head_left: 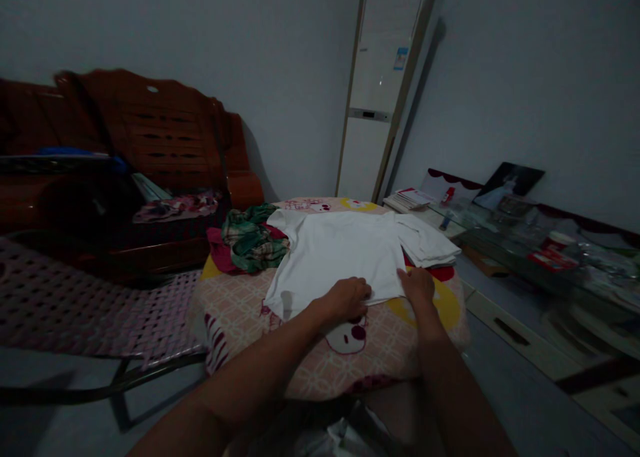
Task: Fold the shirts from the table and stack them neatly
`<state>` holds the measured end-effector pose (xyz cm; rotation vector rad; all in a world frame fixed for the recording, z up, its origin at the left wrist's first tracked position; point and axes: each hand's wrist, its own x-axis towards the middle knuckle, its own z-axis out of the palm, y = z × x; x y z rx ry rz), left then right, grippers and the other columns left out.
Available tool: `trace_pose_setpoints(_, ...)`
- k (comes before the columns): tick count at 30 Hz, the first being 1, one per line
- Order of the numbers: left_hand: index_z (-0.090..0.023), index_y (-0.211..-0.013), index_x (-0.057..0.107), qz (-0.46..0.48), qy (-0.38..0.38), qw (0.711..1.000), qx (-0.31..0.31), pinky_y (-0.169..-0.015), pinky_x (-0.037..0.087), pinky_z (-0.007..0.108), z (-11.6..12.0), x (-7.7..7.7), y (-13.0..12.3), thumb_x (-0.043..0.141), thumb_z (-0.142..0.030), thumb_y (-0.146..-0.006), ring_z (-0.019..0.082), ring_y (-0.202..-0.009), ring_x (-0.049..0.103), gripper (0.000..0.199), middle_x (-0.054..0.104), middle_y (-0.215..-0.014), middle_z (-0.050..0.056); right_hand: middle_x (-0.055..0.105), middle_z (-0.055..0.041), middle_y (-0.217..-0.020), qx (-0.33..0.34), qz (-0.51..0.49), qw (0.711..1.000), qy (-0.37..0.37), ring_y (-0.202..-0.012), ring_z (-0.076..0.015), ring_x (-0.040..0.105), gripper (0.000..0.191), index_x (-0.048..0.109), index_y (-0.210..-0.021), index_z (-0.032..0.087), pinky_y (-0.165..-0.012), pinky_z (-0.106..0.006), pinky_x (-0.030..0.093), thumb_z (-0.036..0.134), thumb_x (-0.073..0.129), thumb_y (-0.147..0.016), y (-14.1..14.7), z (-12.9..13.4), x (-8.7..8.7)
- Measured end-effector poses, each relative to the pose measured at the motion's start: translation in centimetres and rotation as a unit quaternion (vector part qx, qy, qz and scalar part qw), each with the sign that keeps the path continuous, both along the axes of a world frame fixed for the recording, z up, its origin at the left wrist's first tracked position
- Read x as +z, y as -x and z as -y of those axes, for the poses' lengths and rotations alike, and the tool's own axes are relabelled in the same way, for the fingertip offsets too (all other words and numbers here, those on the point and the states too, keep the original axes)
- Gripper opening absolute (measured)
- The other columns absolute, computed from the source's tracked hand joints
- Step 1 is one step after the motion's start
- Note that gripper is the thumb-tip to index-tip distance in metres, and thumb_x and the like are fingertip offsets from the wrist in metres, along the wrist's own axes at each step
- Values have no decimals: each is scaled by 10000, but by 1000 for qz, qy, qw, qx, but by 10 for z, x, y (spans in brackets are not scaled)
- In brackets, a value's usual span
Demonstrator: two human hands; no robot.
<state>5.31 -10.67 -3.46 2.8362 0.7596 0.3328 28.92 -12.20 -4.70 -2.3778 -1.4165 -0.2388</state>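
A white T-shirt (345, 247) lies spread over a round table covered by a patterned pink cloth (305, 370). My left hand (347, 298) rests at the shirt's near hem, its fingers curled together on the fabric. At the lower right corner, my right hand (419, 287) pinches the shirt's edge between thumb and fingers. Folded white cloth (427, 240) lies beside the shirt's right sleeve. To the left, a crumpled green plaid garment (257, 240) sits against the shirt, over a dark pink cloth (220, 252).
A woven chair (125, 310) stands close at the left, before a wooden sofa (160, 130) with clothes on it. On the right is a glass-topped cabinet (520, 250) crowded with items. A tall air conditioner (375, 90) stands behind the table.
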Motion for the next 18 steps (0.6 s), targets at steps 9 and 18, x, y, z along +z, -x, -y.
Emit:
trace_pose_setpoints(9, -172, -894, 639, 4, -54, 998, 11, -745, 489, 296, 3, -11, -3, 478, -247, -942, 207, -905, 615, 184, 643, -931, 81, 733, -105, -830, 61, -73, 991, -89, -796, -218, 643, 173, 720, -785, 149, -720, -287, 439, 178, 551, -763, 4, -4, -10)
trace_pose_setpoints(18, -187, -898, 648, 3, -43, 999, 6, -762, 478, 276, 2, -11, -3, 481, -249, -948, 192, -935, 599, 185, 640, -940, 67, 744, -134, -882, -14, -76, 989, -123, -815, -231, 662, 269, 754, -871, 146, -735, -305, 459, 192, 495, -813, -4, -1, -11)
